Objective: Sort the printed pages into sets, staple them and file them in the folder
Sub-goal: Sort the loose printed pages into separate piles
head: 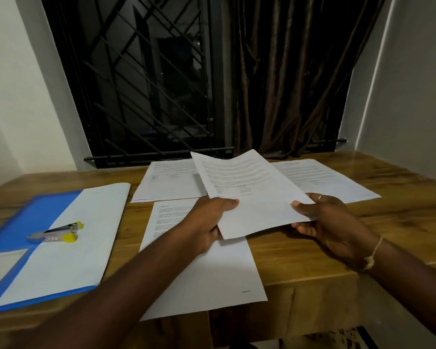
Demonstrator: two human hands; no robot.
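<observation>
I hold a printed page (247, 190) above the middle of the wooden table (312, 253). My left hand (207, 222) pinches its near left edge, thumb on top. My right hand (325, 220) pinches its near right corner, thumb on top and fingers beneath. Three more printed pages lie flat: one near page (204, 278) under my left forearm, one at the back left (169, 182), one at the back right (325, 180). A blue folder (18, 230) with white sheets (68, 248) on it lies at the left, and a grey and yellow stapler (57, 233) sits on top.
A barred dark window (141, 79) and a brown curtain (287, 76) stand behind the table's far edge. White walls close in on both sides. The near table edge drops off at the lower right, over a patterned floor (337, 338).
</observation>
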